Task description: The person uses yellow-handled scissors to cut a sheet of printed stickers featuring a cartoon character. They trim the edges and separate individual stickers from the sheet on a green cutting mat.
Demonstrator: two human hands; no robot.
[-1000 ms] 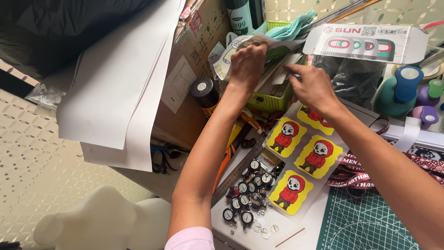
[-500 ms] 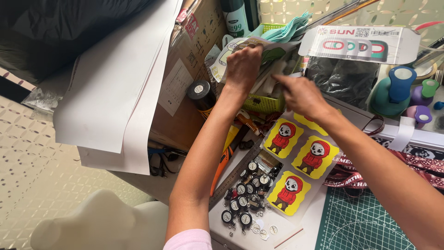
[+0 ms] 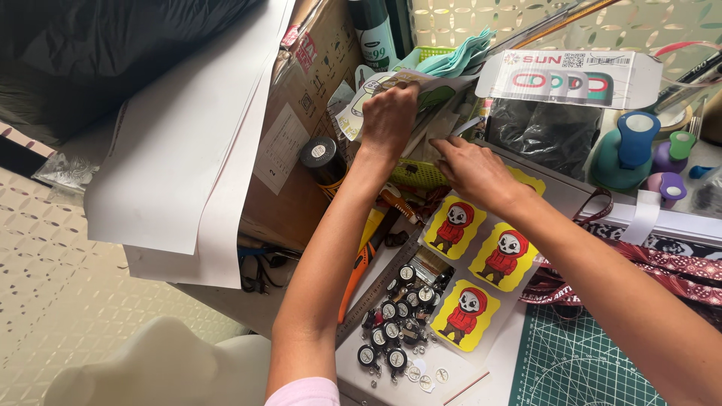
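My left hand (image 3: 389, 116) grips a bundle of clear-sleeved printed sheets (image 3: 361, 101) standing in a yellow-green mesh basket (image 3: 417, 174). My right hand (image 3: 474, 169) is just to its right, fingers pinched into the same bundle at the basket's top; what the fingertips hold is hidden. Below my right wrist lies a sheet of yellow stickers with red-hooded figures (image 3: 481, 259). Several small round black-and-white badges (image 3: 395, 319) are heaped beside a metal ruler (image 3: 372, 297).
A cardboard box (image 3: 301, 113) draped with white paper (image 3: 173, 150) stands left. A black tape roll (image 3: 320, 154), orange cutter (image 3: 357, 267), blue and purple paper punches (image 3: 632, 146), patterned lanyards (image 3: 662, 263) and a green cutting mat (image 3: 587, 361) surround the work area.
My right hand has moved left and down from the basket's right side into the bundle next to my left hand. The left hand has stayed on the sheets.
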